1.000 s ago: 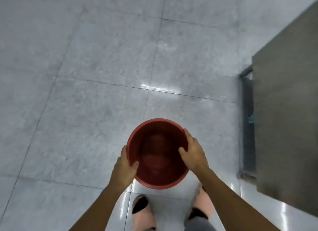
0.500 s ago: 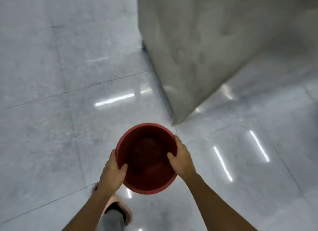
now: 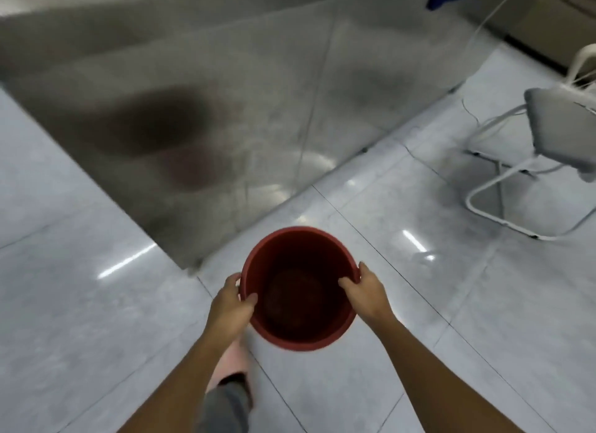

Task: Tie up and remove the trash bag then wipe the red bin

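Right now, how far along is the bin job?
Bag removal looks done: the red bin has no liner and looks empty. In hand: the left hand and right hand grip its rim, carrying it over the tiled floor. Left: wiping; no cloth is visible.

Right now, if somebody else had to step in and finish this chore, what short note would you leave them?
Left hand: gripping the near-left rim of the red bin, thumb inside.
Right hand: gripping the right rim, thumb inside.
Bin: held up off the tiled floor, just in front of the steel cabinet, with a folding chair off to the right.
Done, apparently: no trash bag is in the bin or anywhere in view.
Left: wiping the bin. No cloth is in either hand, so find one first.
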`<state>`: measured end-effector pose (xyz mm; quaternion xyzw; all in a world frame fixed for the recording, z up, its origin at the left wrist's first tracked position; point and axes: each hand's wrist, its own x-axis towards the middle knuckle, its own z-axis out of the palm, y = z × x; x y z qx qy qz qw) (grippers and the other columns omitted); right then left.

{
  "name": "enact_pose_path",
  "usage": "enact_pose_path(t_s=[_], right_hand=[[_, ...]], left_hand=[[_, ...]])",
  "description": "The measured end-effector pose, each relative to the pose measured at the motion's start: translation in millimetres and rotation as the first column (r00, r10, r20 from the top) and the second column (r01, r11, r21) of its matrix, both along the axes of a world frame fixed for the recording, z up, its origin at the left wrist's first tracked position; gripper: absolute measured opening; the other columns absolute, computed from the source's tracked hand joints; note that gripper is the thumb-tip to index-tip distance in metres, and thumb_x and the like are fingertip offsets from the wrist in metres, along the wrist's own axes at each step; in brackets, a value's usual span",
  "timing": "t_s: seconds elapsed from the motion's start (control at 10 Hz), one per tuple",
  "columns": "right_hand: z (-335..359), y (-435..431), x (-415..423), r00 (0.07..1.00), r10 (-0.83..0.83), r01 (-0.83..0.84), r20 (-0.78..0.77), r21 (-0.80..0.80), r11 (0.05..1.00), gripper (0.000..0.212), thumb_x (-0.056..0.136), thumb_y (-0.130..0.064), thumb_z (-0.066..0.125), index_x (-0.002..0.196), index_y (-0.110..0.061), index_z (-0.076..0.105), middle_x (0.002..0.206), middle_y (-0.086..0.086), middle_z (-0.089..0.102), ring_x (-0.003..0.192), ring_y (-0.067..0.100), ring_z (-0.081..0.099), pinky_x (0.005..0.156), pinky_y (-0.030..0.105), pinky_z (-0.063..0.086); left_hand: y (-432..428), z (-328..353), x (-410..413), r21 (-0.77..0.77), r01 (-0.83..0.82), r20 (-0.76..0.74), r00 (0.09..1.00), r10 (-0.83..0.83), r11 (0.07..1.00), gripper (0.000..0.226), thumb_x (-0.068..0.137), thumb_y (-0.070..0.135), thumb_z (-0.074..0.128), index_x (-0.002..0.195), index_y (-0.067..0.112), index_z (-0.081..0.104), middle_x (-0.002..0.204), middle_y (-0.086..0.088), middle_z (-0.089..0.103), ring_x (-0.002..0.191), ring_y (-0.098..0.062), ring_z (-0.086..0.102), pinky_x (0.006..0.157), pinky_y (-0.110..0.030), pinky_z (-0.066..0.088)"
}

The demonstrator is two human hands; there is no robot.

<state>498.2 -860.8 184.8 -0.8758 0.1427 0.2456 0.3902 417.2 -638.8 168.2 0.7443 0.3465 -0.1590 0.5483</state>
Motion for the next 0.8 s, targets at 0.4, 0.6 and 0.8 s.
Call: enact_pose_path(t_s=[0.4,0.6,0.8], right_hand=[[-144.8,-69.1,192.2,0.964,-0.162,0.192,-0.21,0.134,0.972,0.041,0.088,-0.03,0.057,0.129,-0.024,0.054,0.124,0.005,0.063,0.113,0.03,0.059,0.102,0.052,0.047],[-180.5,-77.8,222.8,0.915,-0.151,0.259,-0.374,0.256,0.931,0.035,0.093,-0.024,0.055,0.127,-0.014,0.056,0.121,0.008,0.065,0.107,0.027,0.061,0.09,0.042,0.054],[-172.1,-75.2,220.6,0.93,-0.083,0.171,-0.358,0.22,0.961,0.036,0.096,-0.03,0.052,0.128,-0.013,0.057,0.123,0.006,0.062,0.112,0.024,0.058,0.086,0.035,0.047]], left_hand=[[-70.3,-148.8,199.6,-0.061,-0.008,-0.041,0.999,0.005,0.998,0.052,0.086,0.019,0.063,0.133,0.017,0.043,0.13,-0.01,0.055,0.114,-0.032,0.056,0.098,-0.051,0.047],[-78.3,-172.2,234.5,-0.065,-0.024,-0.139,0.99,0.015,0.998,0.051,0.087,0.024,0.06,0.135,0.024,0.042,0.127,-0.005,0.058,0.114,-0.03,0.057,0.099,-0.049,0.047],[-85.3,-160.1,226.3,0.004,0.073,-0.219,0.973,-0.07,0.997,0.056,0.092,0.031,0.052,0.143,0.016,0.033,0.144,-0.012,0.043,0.128,-0.033,0.045,0.107,-0.045,0.038]])
